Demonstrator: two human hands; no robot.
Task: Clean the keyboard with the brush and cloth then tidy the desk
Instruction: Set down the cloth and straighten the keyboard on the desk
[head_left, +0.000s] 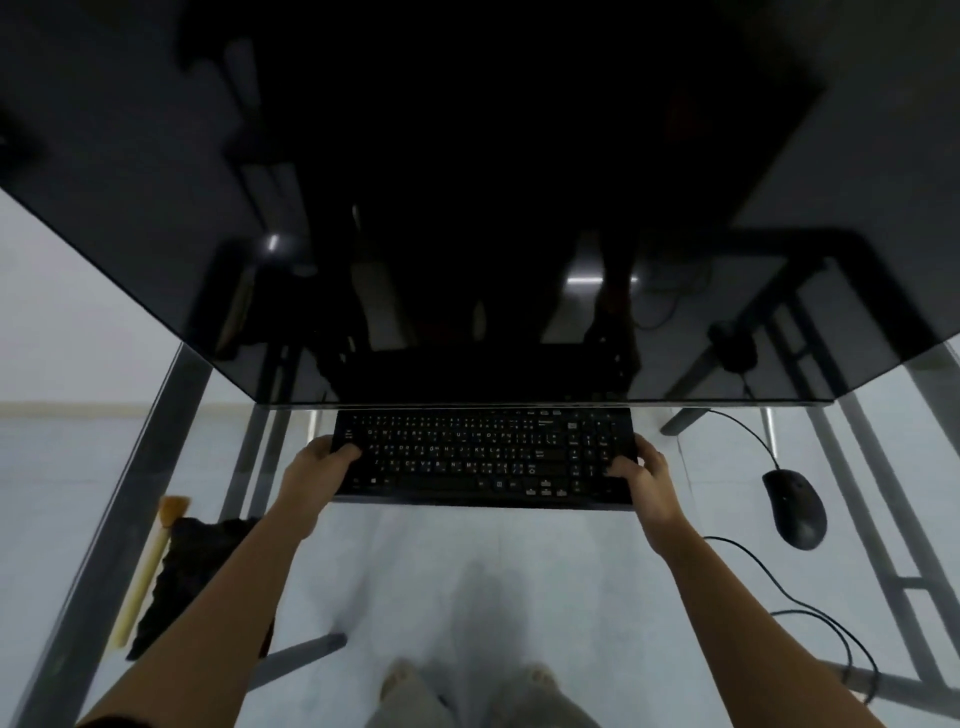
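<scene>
Keyboard (483, 452): black, full-size w/ numpad on right, pale key legends. Lies long side left-right, keys up, at mid-bench (545, 545), far edge just under the dark panel's front edge. Left grip (322, 462) and right grip (636, 470) hold its short ends, thumbs on top. Resting or lifted: can't tell.

Brush (150, 556): pale handle, tan bristles pointing away, near left edge of bench.

Cloth (192, 566): black, crumpled, just right of brush, partly hidden by forearm.
</scene>
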